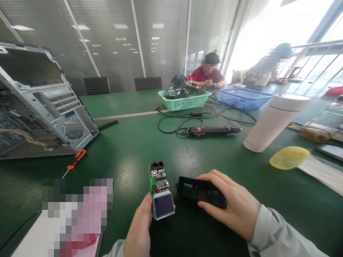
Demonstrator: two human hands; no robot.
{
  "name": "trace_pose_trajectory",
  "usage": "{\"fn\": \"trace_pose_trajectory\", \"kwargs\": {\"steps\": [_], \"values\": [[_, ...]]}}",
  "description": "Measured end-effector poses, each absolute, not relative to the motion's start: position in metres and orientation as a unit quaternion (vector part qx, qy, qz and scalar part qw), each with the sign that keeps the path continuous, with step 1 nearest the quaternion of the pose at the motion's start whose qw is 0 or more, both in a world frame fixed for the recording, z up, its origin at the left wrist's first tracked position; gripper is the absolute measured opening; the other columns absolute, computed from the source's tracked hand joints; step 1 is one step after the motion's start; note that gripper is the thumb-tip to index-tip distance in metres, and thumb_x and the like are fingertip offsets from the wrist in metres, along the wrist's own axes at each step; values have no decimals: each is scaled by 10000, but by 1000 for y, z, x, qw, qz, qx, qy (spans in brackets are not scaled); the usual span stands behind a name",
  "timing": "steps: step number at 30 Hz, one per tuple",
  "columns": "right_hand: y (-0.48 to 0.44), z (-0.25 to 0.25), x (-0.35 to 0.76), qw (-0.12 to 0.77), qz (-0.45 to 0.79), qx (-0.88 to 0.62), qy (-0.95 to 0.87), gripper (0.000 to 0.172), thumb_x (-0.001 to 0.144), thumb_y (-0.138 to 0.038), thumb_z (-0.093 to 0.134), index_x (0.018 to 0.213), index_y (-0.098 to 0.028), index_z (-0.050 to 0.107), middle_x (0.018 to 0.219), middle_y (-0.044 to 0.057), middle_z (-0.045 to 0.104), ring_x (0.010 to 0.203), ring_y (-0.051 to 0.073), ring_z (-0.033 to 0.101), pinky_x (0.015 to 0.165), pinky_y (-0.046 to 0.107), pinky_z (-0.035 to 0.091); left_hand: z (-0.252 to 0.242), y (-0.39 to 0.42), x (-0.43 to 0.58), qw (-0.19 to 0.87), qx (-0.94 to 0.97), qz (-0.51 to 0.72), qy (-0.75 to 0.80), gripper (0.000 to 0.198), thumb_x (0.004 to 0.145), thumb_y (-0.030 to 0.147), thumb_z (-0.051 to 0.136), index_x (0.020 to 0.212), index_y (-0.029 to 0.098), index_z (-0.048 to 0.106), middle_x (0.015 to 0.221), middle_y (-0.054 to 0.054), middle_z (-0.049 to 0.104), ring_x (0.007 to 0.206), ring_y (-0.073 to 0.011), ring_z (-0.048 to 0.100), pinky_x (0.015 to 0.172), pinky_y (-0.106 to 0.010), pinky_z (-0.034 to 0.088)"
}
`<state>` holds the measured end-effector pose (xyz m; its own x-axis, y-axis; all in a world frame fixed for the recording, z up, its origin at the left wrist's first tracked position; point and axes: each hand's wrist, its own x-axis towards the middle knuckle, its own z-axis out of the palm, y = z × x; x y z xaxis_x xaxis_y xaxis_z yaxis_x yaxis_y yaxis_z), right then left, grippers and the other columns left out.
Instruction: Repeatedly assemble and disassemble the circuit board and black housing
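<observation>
Between the fingers of my left hand (140,226) is a green circuit board (160,184), held upright by its lower edges. Two black jacks sit at its top, with small parts below them and a dark square display (164,205) at the bottom. To its right, my right hand (227,203) grips a black plastic housing (200,191) by its right end, thumb below and fingers above. The housing has rectangular cutouts and a small tab on its left end. Board and housing are apart, both close above the green table (128,142).
An open computer case (72,107) stands left, an orange screwdriver (77,159) before it. Ahead lie a corded electric screwdriver (211,131), a green basket (184,103) of cables and a blue basket (243,101). A pink tumbler (273,125) stands right. Two people sit behind.
</observation>
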<state>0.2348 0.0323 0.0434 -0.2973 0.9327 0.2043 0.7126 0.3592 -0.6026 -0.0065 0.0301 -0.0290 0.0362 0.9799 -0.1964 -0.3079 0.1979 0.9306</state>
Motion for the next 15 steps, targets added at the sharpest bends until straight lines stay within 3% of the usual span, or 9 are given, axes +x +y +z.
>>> {"fn": "trace_pose_trajectory", "kwargs": {"steps": [4,8,10,13,15], "values": [[33,49,233,333,277,-582,-688,332,841,-472,563,1049,-219,617,989,55,652,888,222,617,816,382,486,-25,31,-3,654,332,518,440,622,646,715,728,927,161,770,580,-45,748,531,-239,701,553,-362,570],[35,44,236,382,460,-562,-572,396,819,-620,575,914,-248,670,894,41,684,875,240,616,775,350,490,-23,28,-4,663,324,513,438,595,670,698,722,930,165,768,598,-52,755,559,-252,720,581,-378,587],[36,37,236,369,579,-539,-488,433,749,-651,653,882,-240,682,880,43,693,845,232,627,728,326,511,-22,26,-5,661,326,510,443,584,710,686,696,962,163,759,618,-53,759,582,-262,731,616,-396,596],[36,30,230,292,739,-483,-369,622,677,-764,627,843,-167,676,709,48,664,605,171,623,549,275,490,-20,22,-5,654,336,506,452,577,771,674,644,1029,167,742,663,-59,772,639,-275,746,698,-421,602],[37,30,225,267,819,-402,-310,626,672,-736,649,876,-144,664,650,24,642,507,118,598,479,213,441,-18,20,-5,649,345,502,457,575,806,669,605,1056,169,736,684,-64,780,667,-281,751,729,-425,600]]}}
